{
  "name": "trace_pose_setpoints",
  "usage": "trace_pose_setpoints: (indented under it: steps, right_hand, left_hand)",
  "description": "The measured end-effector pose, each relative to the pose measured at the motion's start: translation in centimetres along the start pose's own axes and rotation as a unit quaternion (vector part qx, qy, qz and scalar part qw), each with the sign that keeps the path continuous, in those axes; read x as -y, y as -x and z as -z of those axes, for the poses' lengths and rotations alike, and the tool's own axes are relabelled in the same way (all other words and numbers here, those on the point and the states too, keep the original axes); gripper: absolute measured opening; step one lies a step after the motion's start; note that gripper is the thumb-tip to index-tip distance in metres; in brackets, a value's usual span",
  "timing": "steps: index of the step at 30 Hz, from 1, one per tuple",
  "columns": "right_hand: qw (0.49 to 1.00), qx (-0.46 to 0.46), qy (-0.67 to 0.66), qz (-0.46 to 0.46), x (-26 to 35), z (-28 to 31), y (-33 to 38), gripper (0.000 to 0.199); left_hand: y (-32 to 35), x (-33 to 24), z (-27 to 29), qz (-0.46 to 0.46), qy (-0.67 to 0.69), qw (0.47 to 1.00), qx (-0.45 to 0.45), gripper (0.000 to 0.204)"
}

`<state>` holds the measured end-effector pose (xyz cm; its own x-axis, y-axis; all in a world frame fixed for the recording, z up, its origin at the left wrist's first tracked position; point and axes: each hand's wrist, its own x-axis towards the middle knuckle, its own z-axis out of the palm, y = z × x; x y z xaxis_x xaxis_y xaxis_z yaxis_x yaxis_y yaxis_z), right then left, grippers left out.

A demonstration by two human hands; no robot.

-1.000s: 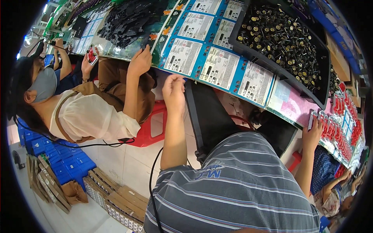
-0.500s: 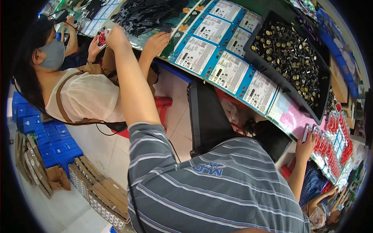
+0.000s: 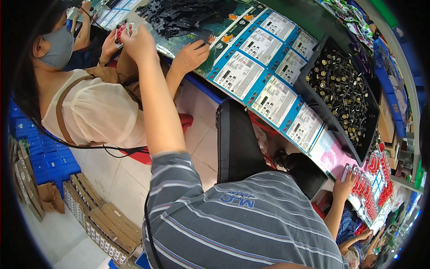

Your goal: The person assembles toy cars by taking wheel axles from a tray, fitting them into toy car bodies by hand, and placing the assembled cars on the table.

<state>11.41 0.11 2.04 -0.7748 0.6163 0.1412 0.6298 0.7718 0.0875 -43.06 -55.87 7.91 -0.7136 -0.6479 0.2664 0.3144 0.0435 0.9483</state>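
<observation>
At the upper left, my left hand (image 3: 139,44) has its fingers closed at a small red-and-white piece (image 3: 120,35). A co-worker's hand (image 3: 109,46) touches the same piece from the other side. The co-worker's other hand (image 3: 192,56) rests on the table edge, near a heap of flat black parts (image 3: 179,20). At the right, my right hand (image 3: 342,186) is closed on another small red-and-white piece (image 3: 346,174), its exact kind unclear. It is beside rows of red-and-white pieces (image 3: 369,190) on the table.
A black tray (image 3: 333,121) full of small black parts with gold discs stands on the table. Left of it lie printed blue-and-white card sheets (image 3: 273,98). The co-worker (image 3: 96,107) sits close on the left. Blue boxes (image 3: 53,166) and cardboard stacks (image 3: 101,219) stand on the floor.
The whole view has shifted slightly. The piece at my left hand sits a little higher and is tilted differently. My right hand stays beside the rows with its piece.
</observation>
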Motion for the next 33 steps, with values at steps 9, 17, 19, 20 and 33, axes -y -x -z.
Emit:
trace_pose_setpoints:
  steps: [9,17,19,20,33]
  right_hand:
    - [1.000,-0.013,-0.017,0.006,0.4,0.2,-0.3,0.050]
    - [0.994,-0.017,-0.104,0.004,-0.7,1.2,0.3,0.048]
    - [0.989,-0.045,-0.137,0.006,-0.2,2.4,0.7,0.047]
    - [0.988,-0.067,-0.137,0.018,-1.0,2.2,0.9,0.047]
    - [0.884,-0.019,-0.426,0.189,12.7,9.8,2.4,0.040]
  left_hand:
    - [24.1,1.1,7.4,0.213,0.120,0.913,0.328,0.031]
    - [24.2,0.3,6.6,0.266,0.063,0.923,0.269,0.022]
    - [24.9,-0.7,5.7,0.259,0.097,0.916,0.291,0.021]
    - [25.9,-1.7,5.3,0.255,0.096,0.909,0.315,0.021]
    - [48.3,-7.4,1.6,0.385,0.237,0.520,0.725,0.052]
